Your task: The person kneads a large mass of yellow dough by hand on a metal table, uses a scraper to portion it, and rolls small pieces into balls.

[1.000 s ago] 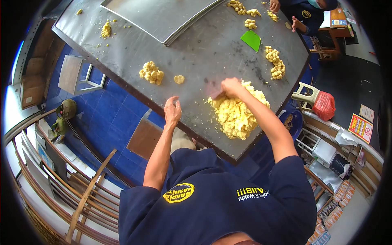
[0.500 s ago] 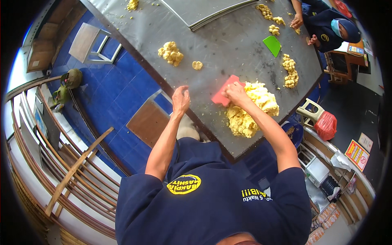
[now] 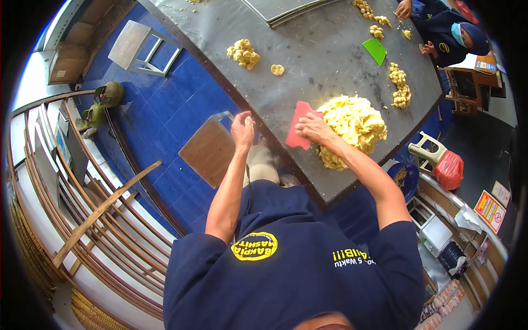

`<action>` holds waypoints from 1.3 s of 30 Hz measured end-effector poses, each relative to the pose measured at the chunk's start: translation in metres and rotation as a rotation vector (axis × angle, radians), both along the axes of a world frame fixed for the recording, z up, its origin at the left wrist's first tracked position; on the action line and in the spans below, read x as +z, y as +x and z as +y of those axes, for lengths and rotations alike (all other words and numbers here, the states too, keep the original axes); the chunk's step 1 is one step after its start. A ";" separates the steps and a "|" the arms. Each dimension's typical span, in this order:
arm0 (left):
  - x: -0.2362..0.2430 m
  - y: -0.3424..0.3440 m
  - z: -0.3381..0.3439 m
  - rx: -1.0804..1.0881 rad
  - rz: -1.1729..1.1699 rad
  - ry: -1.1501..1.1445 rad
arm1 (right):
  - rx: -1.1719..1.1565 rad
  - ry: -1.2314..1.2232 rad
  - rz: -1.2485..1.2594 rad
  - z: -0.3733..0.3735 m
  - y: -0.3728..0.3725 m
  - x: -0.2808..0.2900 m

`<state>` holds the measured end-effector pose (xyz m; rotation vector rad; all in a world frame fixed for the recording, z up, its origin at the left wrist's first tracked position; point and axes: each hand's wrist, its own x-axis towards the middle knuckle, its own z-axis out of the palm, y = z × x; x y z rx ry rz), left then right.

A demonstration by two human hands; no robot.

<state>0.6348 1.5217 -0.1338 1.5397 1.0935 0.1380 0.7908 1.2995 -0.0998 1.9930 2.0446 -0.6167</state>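
Observation:
My right hand (image 3: pixel 315 130) is closed around a red dough scraper (image 3: pixel 297 124), which stands tilted just left of a big pale-yellow dough mound (image 3: pixel 358 124). The mound looks rough and lumpy, and my right forearm passes over its near side. Off the table's left edge hovers my left hand (image 3: pixel 242 130), fingers loosely bent, with nothing visible in it. Farther up the metal table (image 3: pixel 313 60) are a cluster of small dough balls (image 3: pixel 243 54) and one flattened piece (image 3: pixel 278 70). A green scraper (image 3: pixel 374 51) lies beyond the mound.
More dough balls (image 3: pixel 400 85) line the right side of the table. A co-worker (image 3: pixel 445 38) handles dough at the far right corner. Metal trays (image 3: pixel 286 10) lie at the far edge. A wooden-topped stool (image 3: pixel 209 151) stands left of the table; a blue tub (image 3: pixel 402 176) sits right.
The red scraper has come away to the left of the mound and turned more upright. My left hand's fingers have curled in more. The whole view has shifted slightly.

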 end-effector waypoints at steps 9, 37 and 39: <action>-0.011 -0.089 -0.001 0.205 0.017 -0.011 | -0.209 0.413 -0.203 0.025 0.034 0.006; 0.028 -0.023 -0.089 -0.525 0.240 -0.209 | -1.148 0.231 0.143 -0.014 -0.173 -0.007; 0.022 -0.022 -0.100 -0.472 0.263 -0.236 | -1.202 0.090 0.175 -0.023 -0.184 -0.007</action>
